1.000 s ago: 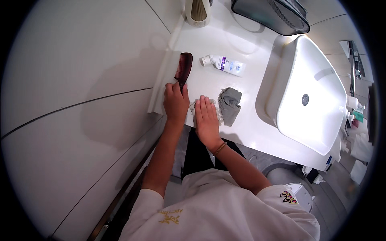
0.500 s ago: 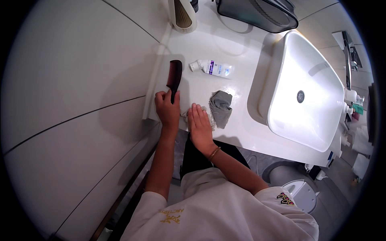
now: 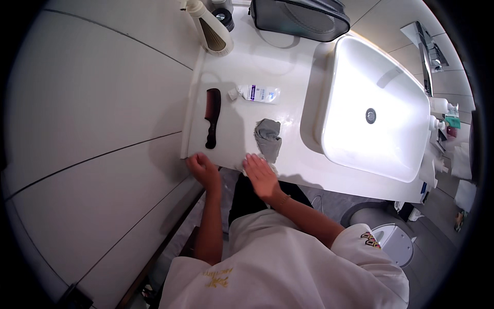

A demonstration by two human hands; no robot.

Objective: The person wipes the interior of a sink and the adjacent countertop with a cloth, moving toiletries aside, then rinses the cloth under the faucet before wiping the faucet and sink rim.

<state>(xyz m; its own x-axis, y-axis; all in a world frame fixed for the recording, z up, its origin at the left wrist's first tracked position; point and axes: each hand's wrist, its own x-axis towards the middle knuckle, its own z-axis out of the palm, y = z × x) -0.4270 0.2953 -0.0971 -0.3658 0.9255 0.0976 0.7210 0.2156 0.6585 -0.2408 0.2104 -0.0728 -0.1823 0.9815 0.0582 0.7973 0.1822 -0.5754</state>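
My left hand [image 3: 204, 170]: fingers curled in, by the near edge of the bench [image 3: 231, 144], just below one dark comb [image 3: 213, 118]. Pump bottle [image 3: 212, 36], beyond. White tube [image 3: 263, 94]. My right hand [image 3: 261, 177]: flat, fingers together, over pale cloth [image 3: 272, 168]. Grey cloth [image 3: 268, 136], crumpled, between right hand and tube. Grey bag [image 3: 301, 21], contents hidden. White basin [image 3: 396, 136], drain [image 3: 370, 116] in its floor.

The white counter [image 3: 234, 131] carries a comb [image 3: 215, 110], tube [image 3: 261, 93], gray cloth [image 3: 269, 138] — and basin [image 3: 355, 134].

a wide fisheye view looks steeply down from head height. it faces a counter [image 3: 293, 123], shirt [image 3: 288, 262] near, sink [image 3: 370, 149] right, wall [image 3: 103, 103] left.
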